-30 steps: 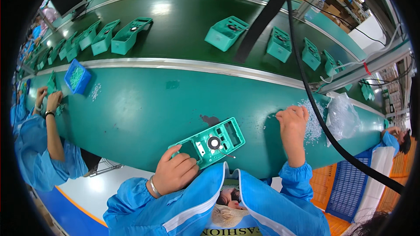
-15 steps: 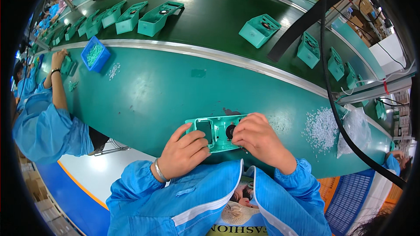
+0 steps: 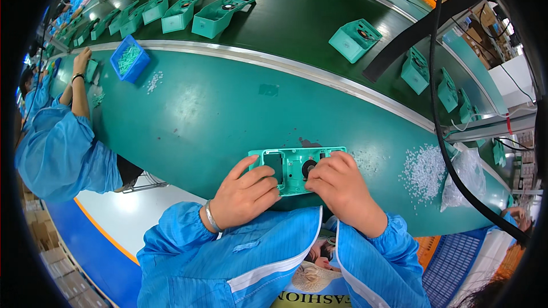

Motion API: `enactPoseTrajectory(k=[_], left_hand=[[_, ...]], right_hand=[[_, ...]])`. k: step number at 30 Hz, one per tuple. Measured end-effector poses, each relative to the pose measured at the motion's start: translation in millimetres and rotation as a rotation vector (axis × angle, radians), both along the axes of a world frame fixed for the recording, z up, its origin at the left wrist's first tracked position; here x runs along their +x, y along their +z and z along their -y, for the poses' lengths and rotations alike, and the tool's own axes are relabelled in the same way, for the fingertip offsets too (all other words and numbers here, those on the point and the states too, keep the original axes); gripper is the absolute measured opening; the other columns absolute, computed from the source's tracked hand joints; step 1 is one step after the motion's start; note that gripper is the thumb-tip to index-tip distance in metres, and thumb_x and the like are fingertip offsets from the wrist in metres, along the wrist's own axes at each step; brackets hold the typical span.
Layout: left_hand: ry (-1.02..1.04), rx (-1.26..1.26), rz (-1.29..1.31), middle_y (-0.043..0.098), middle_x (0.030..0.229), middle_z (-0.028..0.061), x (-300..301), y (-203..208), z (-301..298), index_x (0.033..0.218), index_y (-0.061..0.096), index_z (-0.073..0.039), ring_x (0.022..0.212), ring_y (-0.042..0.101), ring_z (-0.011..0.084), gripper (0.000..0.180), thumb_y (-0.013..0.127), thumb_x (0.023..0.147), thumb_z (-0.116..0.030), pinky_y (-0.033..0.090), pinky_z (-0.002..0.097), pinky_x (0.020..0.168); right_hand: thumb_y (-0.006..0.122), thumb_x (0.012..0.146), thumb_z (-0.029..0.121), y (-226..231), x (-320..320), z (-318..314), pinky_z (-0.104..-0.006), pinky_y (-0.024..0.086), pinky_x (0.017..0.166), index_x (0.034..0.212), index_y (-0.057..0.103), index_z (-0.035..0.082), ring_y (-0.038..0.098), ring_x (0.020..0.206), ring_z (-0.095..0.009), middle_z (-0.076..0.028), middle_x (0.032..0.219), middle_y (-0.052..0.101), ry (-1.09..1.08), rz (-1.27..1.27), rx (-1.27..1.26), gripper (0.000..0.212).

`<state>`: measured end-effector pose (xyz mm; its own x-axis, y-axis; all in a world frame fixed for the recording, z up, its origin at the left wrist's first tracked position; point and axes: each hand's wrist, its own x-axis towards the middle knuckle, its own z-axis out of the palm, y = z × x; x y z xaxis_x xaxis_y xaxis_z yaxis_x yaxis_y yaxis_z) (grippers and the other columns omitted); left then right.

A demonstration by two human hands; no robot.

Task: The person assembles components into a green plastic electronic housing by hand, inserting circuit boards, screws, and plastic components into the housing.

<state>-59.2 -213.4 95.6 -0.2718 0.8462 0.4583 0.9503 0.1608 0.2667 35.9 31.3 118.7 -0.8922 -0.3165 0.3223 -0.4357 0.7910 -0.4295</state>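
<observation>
A teal-green plastic housing lies open side up on the bench before me, showing a rectangular opening at its left and a round black speaker-like part inside toward its right. My left hand grips the housing's left end, thumb at the far corner and curled fingers over the near side. Over the right end is my right hand, its fingers bent and pinched together beside the round black part. Whatever sits between those fingertips is hidden.
A blue bin of small green pieces stands at the far left, near a co-worker's arm. White pellets and a clear bag lie at right. Similar housings line the belt beyond the metal rail. A black cable hangs at right.
The view has shifted slightly, and the housing now looks more level. My left hand keeps its grip; my right fingers stay beside the round black part with a small change of pose.
</observation>
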Motion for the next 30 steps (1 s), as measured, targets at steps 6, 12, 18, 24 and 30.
enactPoseTrajectory(k=[6, 12, 18, 24, 30], left_hand=[[-0.004, -0.003, -0.014, 0.065, 0.093, -0.0001, -2.1, 1.4, 1.5, 0.084, 0.067, -0.014, 0.104, 0.064, 0.0182, 0.008, 0.071, 0.078, -0.016, 0.045, 0.0502, 0.111], [-0.002, -0.005, -0.009, 0.065, 0.093, -0.0002, -4.4, 1.0, 4.0, 0.084, 0.067, -0.014, 0.103, 0.064, 0.018, 0.008, 0.071, 0.078, -0.016, 0.045, 0.0497, 0.11], [-0.025, -0.014, -0.026, 0.067, 0.093, -0.0009, -7.2, 1.0, 5.2, 0.081, 0.066, -0.013, 0.1, 0.064, 0.0188, 0.014, 0.079, 0.075, -0.017, 0.046, 0.0506, 0.107], [-0.028, -0.007, -0.028, 0.067, 0.094, -0.0009, -7.0, 2.4, 7.9, 0.081, 0.067, -0.013, 0.1, 0.064, 0.0189, 0.014, 0.079, 0.076, -0.017, 0.046, 0.0512, 0.108], [-0.027, 0.017, 0.005, 0.063, 0.091, -0.0006, -9.5, 0.3, 7.3, 0.083, 0.065, -0.014, 0.104, 0.062, 0.0188, 0.007, 0.07, 0.079, -0.016, 0.045, 0.0507, 0.11]], right_hand=[[0.066, 0.075, 0.012, 15.9, -1.7, 13.3, -0.0466, 0.046, 0.105, 0.089, 0.068, 0.004, 0.06, 0.105, -0.025, -0.007, 0.097, 0.062, 0.052, -0.095, 0.272, 0.016], [0.067, 0.075, 0.01, 18.4, -1.9, 16.4, -0.0483, 0.046, 0.106, 0.091, 0.068, 0.004, 0.061, 0.108, -0.025, -0.008, 0.099, 0.062, 0.04, -0.045, 0.301, 0.017], [0.067, 0.075, 0.009, 23.9, -3.8, 19.9, -0.0495, 0.045, 0.107, 0.095, 0.068, 0.004, 0.061, 0.109, -0.025, -0.007, 0.104, 0.064, 0.054, -0.003, 0.337, 0.021], [0.069, 0.074, 0.01, 21.1, -15.6, 13.5, -0.0471, 0.044, 0.105, 0.087, 0.07, 0.007, 0.06, 0.104, -0.025, -0.005, 0.096, 0.063, 0.091, 0.03, 0.223, 0.013], [0.081, 0.074, 0.013, -1.5, -18.9, 7.8, -0.0447, 0.041, 0.1, 0.087, 0.074, 0.013, 0.058, 0.104, -0.025, 0.001, 0.095, 0.064, -0.015, 0.101, -0.126, 0.016]])
